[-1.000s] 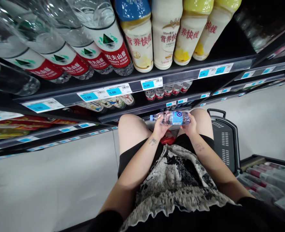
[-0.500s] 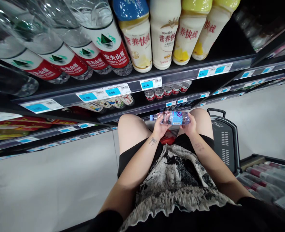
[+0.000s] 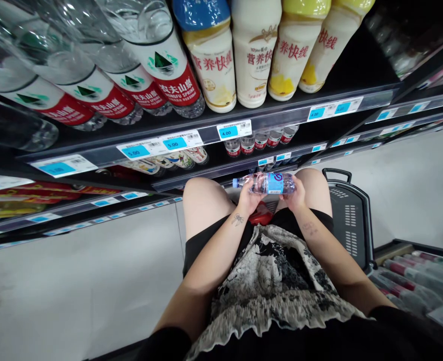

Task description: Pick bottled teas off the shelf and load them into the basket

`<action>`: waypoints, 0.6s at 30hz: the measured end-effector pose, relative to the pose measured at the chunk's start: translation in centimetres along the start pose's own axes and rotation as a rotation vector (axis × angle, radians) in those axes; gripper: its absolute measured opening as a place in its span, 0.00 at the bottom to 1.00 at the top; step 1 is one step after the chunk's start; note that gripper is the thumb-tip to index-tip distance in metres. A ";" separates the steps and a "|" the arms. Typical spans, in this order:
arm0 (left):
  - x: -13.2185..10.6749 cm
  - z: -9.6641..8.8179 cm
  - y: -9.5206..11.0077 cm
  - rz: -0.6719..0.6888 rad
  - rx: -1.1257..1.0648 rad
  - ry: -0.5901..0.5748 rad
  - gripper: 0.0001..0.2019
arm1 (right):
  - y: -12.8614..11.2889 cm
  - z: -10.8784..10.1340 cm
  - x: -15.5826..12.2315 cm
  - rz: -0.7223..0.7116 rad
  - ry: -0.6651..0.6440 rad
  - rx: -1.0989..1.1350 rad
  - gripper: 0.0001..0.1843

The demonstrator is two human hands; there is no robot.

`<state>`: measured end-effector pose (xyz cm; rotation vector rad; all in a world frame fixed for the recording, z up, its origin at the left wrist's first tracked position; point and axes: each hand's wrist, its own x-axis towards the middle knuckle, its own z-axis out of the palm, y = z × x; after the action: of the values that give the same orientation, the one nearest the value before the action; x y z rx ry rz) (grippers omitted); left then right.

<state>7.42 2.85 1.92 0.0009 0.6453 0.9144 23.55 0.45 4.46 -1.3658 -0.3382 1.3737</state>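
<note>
A clear plastic water bottle (image 3: pixel 273 183) with a blue cap and a blue and pink label lies sideways between my knees, its cap to the left. My left hand (image 3: pixel 249 198) is closed round the bottle near its cap end. Round the base end, at the right, my right hand (image 3: pixel 295 196) grips it too. Both hands are just above my lap, and the label faces up towards me. Something red (image 3: pixel 262 214) shows below the bottle, partly hidden by my wrists; I cannot tell what it is.
Ahead is a shelf edge (image 3: pixel 281 111) with price tags. Large water bottles (image 3: pixel 172 70) and milk drink bottles (image 3: pixel 254 60) stand on it. A grey shopping basket (image 3: pixel 351 220) with a black handle sits right of my knee. Packed bottles (image 3: pixel 413 281) lie at the lower right.
</note>
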 end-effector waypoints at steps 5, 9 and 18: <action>0.1 0.0 0.0 -0.011 0.004 0.013 0.18 | 0.0 -0.1 0.0 -0.003 0.011 -0.003 0.23; 0.1 0.0 0.0 0.000 0.006 0.001 0.19 | 0.1 -0.2 0.1 -0.003 0.003 0.002 0.23; 0.6 -0.5 -0.8 -0.038 -0.084 0.158 0.18 | 0.3 -0.3 0.2 0.038 -0.046 -0.018 0.28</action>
<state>8.00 2.61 0.97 -0.1596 0.7499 0.9099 23.71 0.42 4.06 -1.3627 -0.3577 1.4388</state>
